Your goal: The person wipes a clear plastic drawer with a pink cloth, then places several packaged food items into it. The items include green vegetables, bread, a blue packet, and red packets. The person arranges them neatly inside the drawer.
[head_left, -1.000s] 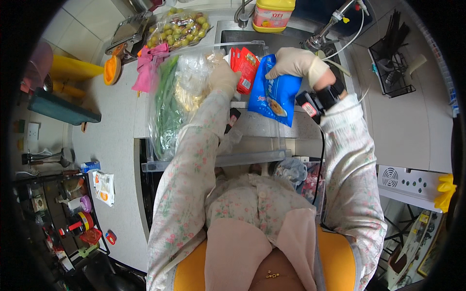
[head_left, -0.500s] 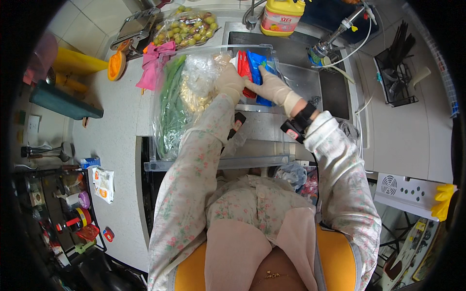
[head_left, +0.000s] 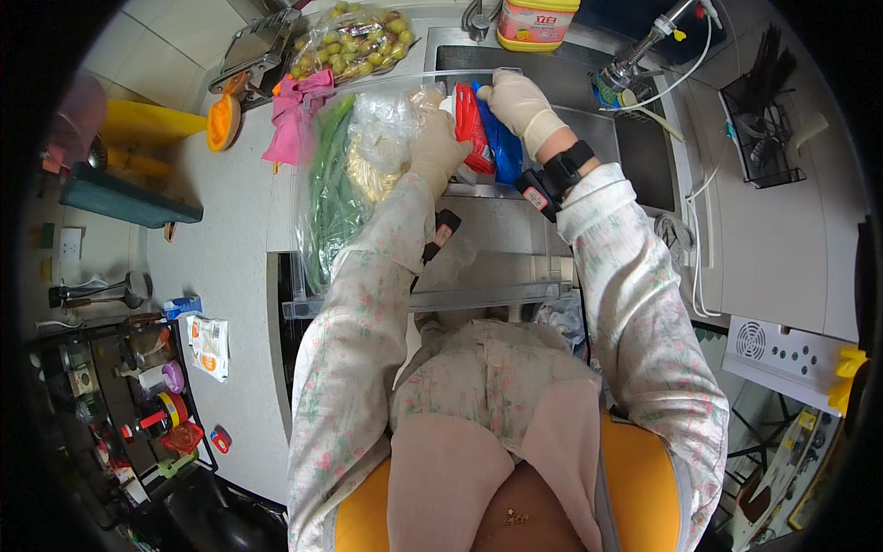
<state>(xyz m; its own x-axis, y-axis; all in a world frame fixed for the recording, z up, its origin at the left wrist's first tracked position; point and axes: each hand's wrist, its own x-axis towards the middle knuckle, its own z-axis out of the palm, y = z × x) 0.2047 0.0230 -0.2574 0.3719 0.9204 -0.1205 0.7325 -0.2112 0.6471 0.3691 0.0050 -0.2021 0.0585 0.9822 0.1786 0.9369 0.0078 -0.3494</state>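
A clear plastic drawer [head_left: 460,299] spans the counter and the sink's near edge. In it, long green vegetables [head_left: 328,207] lie in a clear bag beside a bag of pale yellowish pieces [head_left: 371,179] and a crumpled clear bag [head_left: 379,118]. A red packet [head_left: 473,129] and a blue packet [head_left: 502,152] stand side by side at the right. My gloved left hand [head_left: 439,145] is closed between the clear bag and the red packet, its fingertips hidden. My gloved right hand [head_left: 521,106] curls at the blue packet's far end, by the drawer's far corner; what it grips is unclear.
Beyond the drawer is a metal sink [head_left: 635,161] with a yellow jug [head_left: 536,23] behind it. A bag of round green fruit [head_left: 354,46], a pink cloth [head_left: 299,115] and a cut orange squash [head_left: 223,124] lie at the back left. A utensil rack [head_left: 759,138] stands at the right.
My right hand has moved away from me, from beside the red and blue packets to the far end of the blue one. My left hand has shifted only slightly.
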